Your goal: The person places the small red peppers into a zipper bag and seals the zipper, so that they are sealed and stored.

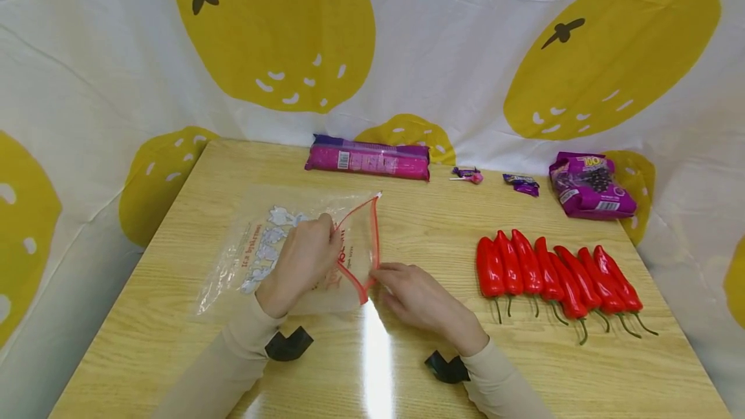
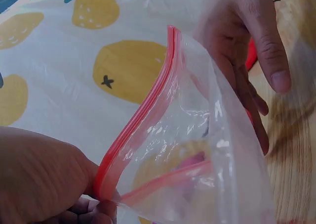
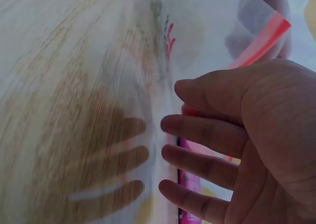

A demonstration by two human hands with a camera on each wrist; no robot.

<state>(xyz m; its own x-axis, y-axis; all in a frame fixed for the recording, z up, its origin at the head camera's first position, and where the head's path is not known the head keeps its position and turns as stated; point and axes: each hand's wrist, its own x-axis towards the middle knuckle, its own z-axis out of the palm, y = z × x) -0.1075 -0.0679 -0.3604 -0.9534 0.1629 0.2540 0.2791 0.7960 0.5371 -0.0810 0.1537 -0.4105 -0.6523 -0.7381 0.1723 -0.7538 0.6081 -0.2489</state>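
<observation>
A clear zip bag with printed cartoon figures and red lettering lies on the table, its mouth toward the right. Its red zip strip stands parted in the left wrist view. My left hand pinches one side of the mouth between thumb and fingers and lifts it. My right hand is beside the opening, near the lower red edge. In the right wrist view, the right hand's fingers are spread and nearly straight, close to the film; whether they touch it I cannot tell.
Several red peppers lie in a row at the right. Along the back are a long purple packet, a lollipop, a small purple wrapped sweet and a purple bag. A patterned cloth hangs behind the table.
</observation>
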